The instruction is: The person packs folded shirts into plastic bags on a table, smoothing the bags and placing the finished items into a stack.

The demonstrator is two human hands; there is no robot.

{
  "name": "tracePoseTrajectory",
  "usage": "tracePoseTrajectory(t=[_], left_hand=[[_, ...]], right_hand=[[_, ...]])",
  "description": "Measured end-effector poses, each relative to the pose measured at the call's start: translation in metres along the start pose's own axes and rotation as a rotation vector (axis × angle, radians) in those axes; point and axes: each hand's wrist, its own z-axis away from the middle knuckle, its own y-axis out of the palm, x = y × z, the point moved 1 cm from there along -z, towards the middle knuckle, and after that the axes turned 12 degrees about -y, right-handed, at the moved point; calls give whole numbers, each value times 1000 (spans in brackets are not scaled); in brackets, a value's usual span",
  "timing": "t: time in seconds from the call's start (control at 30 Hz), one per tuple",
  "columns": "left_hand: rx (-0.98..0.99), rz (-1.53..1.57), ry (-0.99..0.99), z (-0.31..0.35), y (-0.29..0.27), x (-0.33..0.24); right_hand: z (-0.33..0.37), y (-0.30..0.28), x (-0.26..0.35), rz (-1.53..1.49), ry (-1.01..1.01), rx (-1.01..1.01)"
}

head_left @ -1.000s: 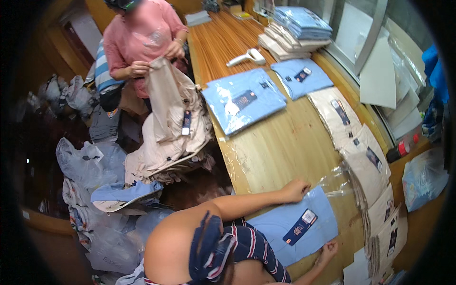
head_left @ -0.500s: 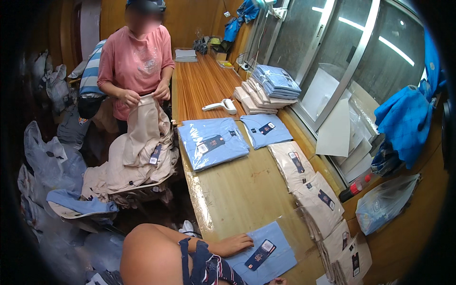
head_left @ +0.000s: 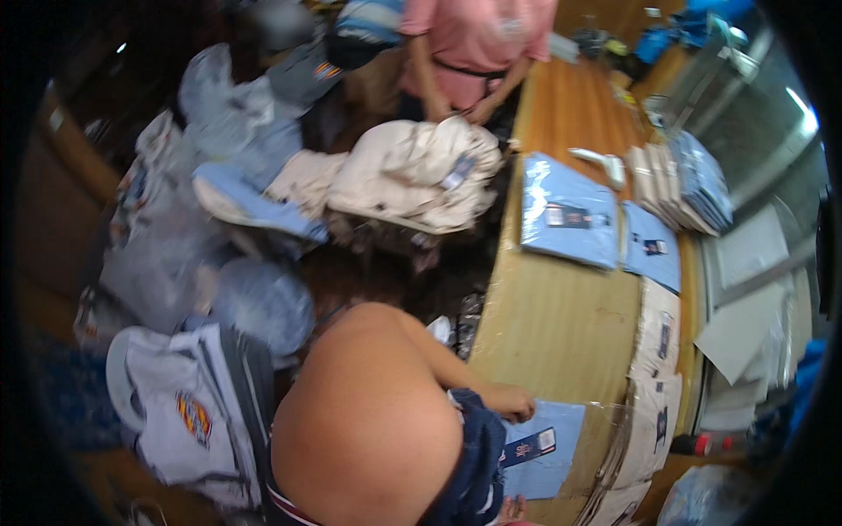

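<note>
A folded light-blue shirt (head_left: pixel 561 438) with a dark tag (head_left: pixel 529 449) lies on the table close to me. At its far left corner is my left hand (head_left: pixel 511 401), its fingers curled together; blur hides what they pinch, if anything. Only fingertips of my right hand (head_left: pixel 511 508) show, by the shirt's near edge, and the rest is out of view. Clear film sticks out from the shirt's far right side. My bare left upper arm (head_left: pixel 368 403) and dark clothing (head_left: pixel 478 447) cover much of the lower middle.
Bagged blue shirts (head_left: pixel 570 232) lie farther along the table (head_left: pixel 561 324). Beige packed shirts (head_left: pixel 653 412) line the right side. A white lint roller (head_left: pixel 605 165) rests beyond. Across from me, a person in pink (head_left: pixel 478 44) stands at a beige garment pile (head_left: pixel 403 175). Plastic bags (head_left: pixel 254 302) crowd the left.
My view has swung left and down, shifting the scene rightward and up. My left hand, flat on the shirt before, now has curled fingers at its far left corner. The other person's hands have lowered.
</note>
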Motion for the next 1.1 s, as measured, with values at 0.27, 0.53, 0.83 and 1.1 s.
tracePoseTrajectory(t=[0.27, 0.53, 0.83, 1.1], left_hand=[[-120, -98, -153, -6, -22, -35], [70, -150, -223, -35, -67, -12], [18, -218, -40, -23, -21, -20], [22, -289, -111, -24, -17, -27]], right_hand=[[42, -20, 131, -129, 406, -172], [3, 37, 128, -436, 311, -193], [4, 15, 115, -353, 317, -87], [-8, 18, 121, -277, 350, -75]])
